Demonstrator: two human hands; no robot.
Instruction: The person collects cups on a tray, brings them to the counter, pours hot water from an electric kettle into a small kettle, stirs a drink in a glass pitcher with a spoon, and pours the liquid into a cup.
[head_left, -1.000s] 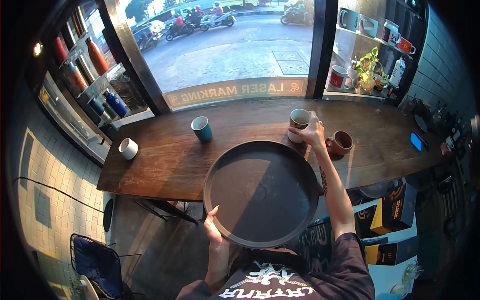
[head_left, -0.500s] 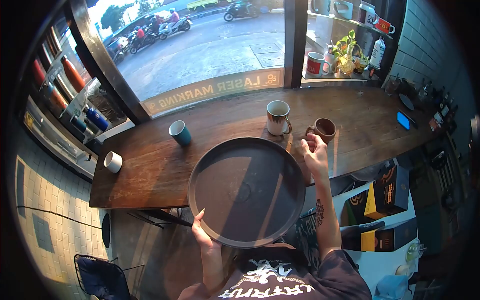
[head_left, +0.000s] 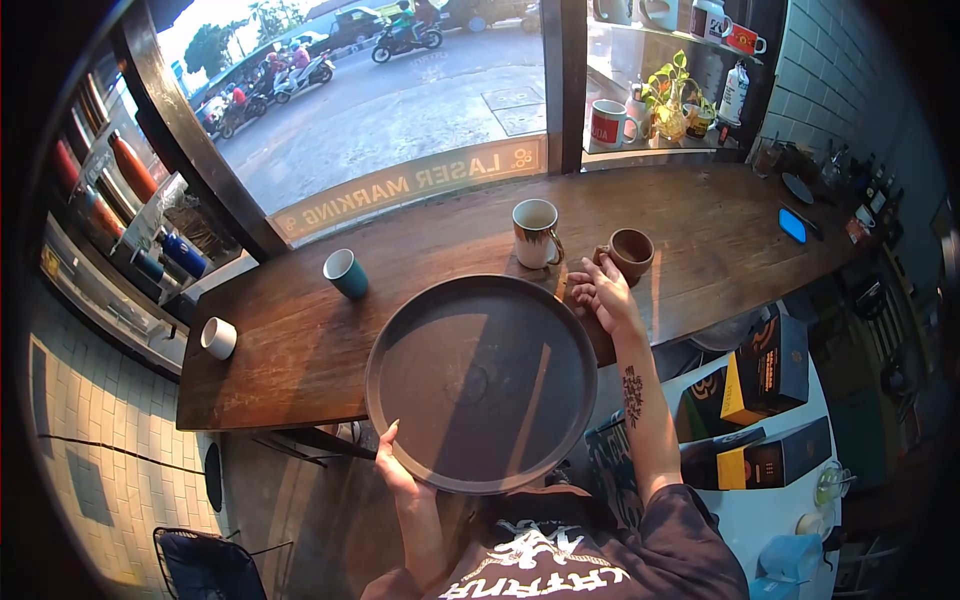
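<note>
The right hand [head_left: 610,302] is reaching for the brown mug [head_left: 632,255], which is standing right of centre on the worktop [head_left: 740,225], beside the brown-rimmed mug [head_left: 536,236]. Secure gripping is calling for closure around the handle. The right forearm is extending forward, palm partly turned inward, fingers parting at the handle; firm contact is remaining unclear. The left hand [head_left: 404,475] is clamping the round tray [head_left: 482,385] at its near-left rim, thumb uppermost, over the worktop's near edge.

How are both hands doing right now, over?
Left hand gripping round tray, nothing on it. Right hand at brown mug's handle side. White-and-brown mug close beside.
</note>
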